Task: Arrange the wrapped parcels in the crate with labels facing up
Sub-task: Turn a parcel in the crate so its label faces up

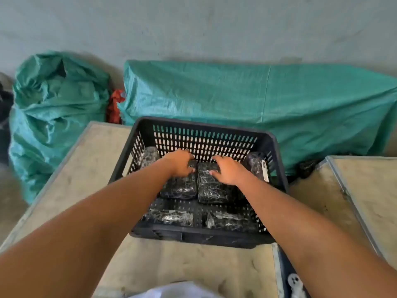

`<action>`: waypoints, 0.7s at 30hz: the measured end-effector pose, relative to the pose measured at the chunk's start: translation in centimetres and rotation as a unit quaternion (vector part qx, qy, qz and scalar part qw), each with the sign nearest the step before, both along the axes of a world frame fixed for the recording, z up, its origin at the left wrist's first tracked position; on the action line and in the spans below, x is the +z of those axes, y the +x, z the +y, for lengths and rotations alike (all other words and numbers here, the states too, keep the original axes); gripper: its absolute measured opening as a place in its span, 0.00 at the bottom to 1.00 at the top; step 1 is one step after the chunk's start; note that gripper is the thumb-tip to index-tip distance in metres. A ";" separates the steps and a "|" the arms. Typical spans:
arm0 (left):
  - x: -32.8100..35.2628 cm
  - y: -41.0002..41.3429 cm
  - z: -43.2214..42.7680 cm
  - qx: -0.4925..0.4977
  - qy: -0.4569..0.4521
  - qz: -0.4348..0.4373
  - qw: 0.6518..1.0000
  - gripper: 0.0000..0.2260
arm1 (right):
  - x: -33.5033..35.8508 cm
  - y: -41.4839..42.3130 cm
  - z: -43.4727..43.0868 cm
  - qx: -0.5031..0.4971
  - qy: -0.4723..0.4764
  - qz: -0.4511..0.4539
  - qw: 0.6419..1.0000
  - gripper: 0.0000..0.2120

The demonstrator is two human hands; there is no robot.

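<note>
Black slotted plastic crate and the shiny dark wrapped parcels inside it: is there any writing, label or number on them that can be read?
No text can be read.
White strip, perhaps a label, on the side of the dark wrapped parcel at the right wall of the black slotted plastic crate: too blurred to read.
Parcels under the left hand and right hand: no label visible.
Green woven sacks behind: no print visible.
</note>
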State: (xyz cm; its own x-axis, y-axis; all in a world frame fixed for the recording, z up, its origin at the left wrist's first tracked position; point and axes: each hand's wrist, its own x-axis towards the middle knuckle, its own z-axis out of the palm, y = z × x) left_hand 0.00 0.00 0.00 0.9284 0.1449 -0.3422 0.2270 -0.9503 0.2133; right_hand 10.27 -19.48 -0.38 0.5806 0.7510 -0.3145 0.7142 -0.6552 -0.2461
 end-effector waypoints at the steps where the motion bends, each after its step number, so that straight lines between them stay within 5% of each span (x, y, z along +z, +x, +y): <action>1: -0.6 -0.1 -0.3 -0.002 -0.003 0.024 1.000 0.29 | -0.7 -0.1 -0.2 0.006 -0.026 -0.005 1.000 0.34; 11: -9.6 -1.9 -2.0 -0.015 -0.038 0.112 0.993 0.39 | -9.2 -2.2 -2.5 0.049 -0.193 0.016 0.980 0.65; 17: -11.4 -3.3 -2.6 -0.025 -0.012 0.099 0.995 0.44 | -10.1 -2.6 -2.4 0.025 -0.162 -0.037 0.986 0.62; 21: -11.0 -3.3 -2.4 -0.022 -0.041 0.100 0.994 0.45 | -8.8 -1.5 -1.5 -0.007 -0.122 0.028 0.992 0.60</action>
State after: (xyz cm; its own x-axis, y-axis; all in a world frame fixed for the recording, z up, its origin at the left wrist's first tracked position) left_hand -3.27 -2.39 -11.03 0.8459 0.0685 -0.5289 0.2303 -0.9414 0.2464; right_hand 8.73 -21.01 -9.17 0.5665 0.6412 -0.5176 0.6949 -0.7093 -0.1182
